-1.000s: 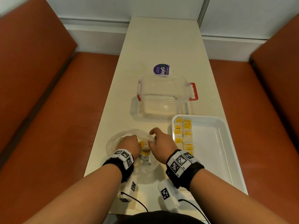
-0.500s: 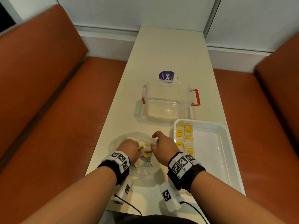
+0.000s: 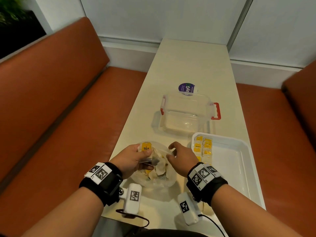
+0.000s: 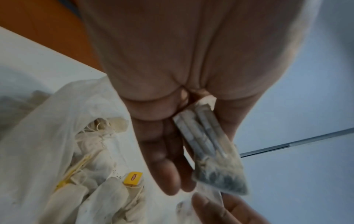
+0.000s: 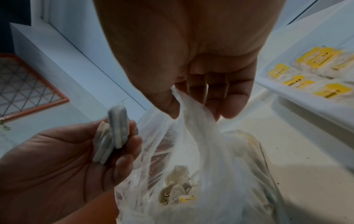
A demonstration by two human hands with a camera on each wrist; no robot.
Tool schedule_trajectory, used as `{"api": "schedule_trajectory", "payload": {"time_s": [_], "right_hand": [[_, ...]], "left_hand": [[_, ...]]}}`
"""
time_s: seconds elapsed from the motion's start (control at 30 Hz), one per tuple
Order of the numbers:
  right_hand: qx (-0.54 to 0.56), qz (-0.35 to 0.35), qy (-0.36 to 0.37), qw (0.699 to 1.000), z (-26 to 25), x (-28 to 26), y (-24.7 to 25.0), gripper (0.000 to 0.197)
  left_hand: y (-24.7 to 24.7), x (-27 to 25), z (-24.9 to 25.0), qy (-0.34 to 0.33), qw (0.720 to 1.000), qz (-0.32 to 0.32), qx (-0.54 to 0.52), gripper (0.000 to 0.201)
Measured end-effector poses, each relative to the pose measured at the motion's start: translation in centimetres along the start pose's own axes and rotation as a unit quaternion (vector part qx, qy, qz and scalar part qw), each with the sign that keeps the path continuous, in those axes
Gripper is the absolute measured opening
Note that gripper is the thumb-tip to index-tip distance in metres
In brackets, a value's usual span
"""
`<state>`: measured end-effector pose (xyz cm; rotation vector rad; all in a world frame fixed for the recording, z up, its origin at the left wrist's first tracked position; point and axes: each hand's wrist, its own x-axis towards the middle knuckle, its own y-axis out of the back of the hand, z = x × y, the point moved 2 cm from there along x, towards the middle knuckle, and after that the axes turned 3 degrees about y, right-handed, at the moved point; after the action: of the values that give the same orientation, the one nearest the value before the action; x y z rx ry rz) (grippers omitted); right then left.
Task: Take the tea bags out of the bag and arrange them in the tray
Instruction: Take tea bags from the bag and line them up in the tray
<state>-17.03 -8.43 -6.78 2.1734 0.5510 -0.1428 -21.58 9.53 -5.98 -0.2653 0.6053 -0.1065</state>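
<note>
A clear plastic bag [image 3: 164,180] with several tea bags lies on the table near me. My left hand [image 3: 136,158] is raised just above its left rim and grips a tea bag with a yellow "TEA" tag [image 3: 146,147]; the left wrist view shows the held tea bag [image 4: 212,148] between thumb and fingers. My right hand [image 3: 177,154] pinches the bag's right rim, and the plastic [image 5: 189,109] is pulled up between its fingers. The white tray [image 3: 239,171] stands to the right, with two rows of yellow-tagged tea bags [image 3: 202,147] along its left side.
A clear plastic box with red handles [image 3: 186,117] stands beyond the bag and tray. A round purple sticker [image 3: 186,88] lies behind it. Orange benches [image 3: 59,108] flank the narrow cream table [image 3: 188,65]. The table's left edge runs close beside the bag.
My left hand has come up out of the bag with a tea bag in its grip. My right hand has stayed on the bag's rim. The head view has tilted.
</note>
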Motion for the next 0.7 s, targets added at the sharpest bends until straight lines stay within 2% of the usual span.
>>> {"api": "schedule_trajectory", "payload": {"time_s": [0.2,0.3,0.47,0.7], "right_hand": [[0.064,0.110,0.094,0.987,-1.4,-1.0,1.5,0.031],[0.078,0.082,0.120,0.986,-2.7,-1.4,2.0,0.030],[0.105,0.052,0.107,0.987,-3.1,-1.0,1.8,0.011],[0.199,0.026,0.060,0.978,-1.5,-0.9,2.0,0.016]], "left_hand": [[-0.6,-0.6,0.4,0.009,0.998,0.006,-0.068,0.023],[-1.0,-0.7,0.6,0.008,0.999,-0.004,-0.053,0.028],[-1.7,-0.8,0.6,0.011,0.997,-0.006,-0.081,0.027],[-1.8,-0.6,0.2,-0.010,0.983,0.083,-0.166,0.028]]}}
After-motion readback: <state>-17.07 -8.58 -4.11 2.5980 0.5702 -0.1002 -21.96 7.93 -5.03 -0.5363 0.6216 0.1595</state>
